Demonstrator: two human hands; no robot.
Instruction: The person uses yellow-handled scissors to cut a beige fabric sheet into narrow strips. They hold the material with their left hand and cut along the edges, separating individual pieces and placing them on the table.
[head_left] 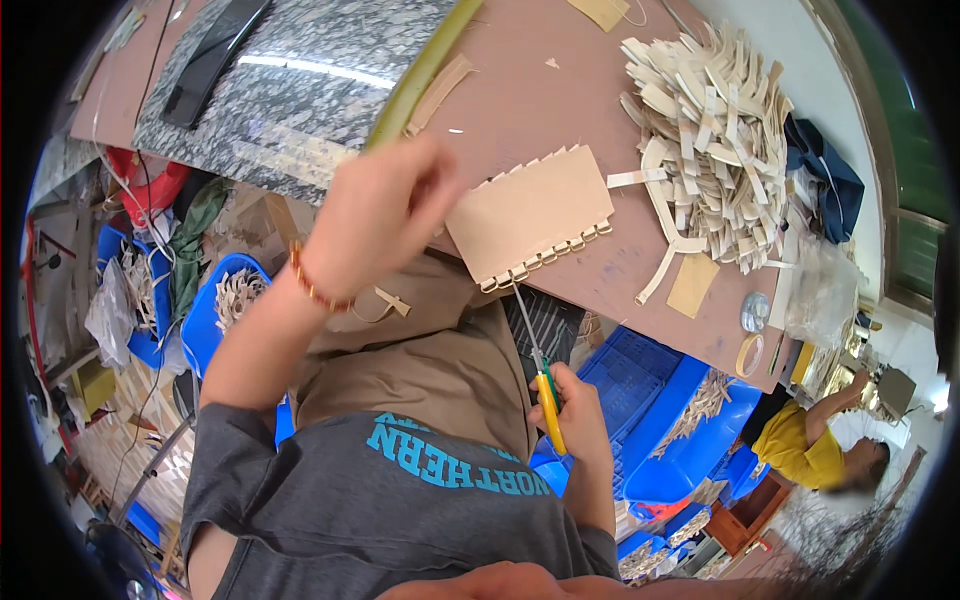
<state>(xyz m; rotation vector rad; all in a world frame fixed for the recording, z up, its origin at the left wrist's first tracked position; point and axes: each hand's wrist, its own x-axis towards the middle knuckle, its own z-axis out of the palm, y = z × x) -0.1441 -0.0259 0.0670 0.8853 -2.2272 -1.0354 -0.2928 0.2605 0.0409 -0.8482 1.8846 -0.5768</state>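
My right hand [578, 415] is closed around a tool with yellow and green handles [549, 412] and a long thin metal end. Its tip meets the near edge of a flat tan board [530, 215]. Small gold-coloured metal loops [548, 258] line that edge, and pale strip ends stick out along the far edge. Above the board's left side, my left hand [395, 195] is raised and smeared by motion. Its fingers look curled, but whether they hold anything is unclear. A small tan strap piece with a loop [393, 302] lies on the brown cloth over my lap.
A large heap of pale straps [715, 140] covers the table's right side, beside tape rolls [750, 355]. A phone [210, 65] lies on the speckled slab [290, 100] at left. Blue bins [680, 430] of straps stand below; a person in yellow [805, 445] is at far right.
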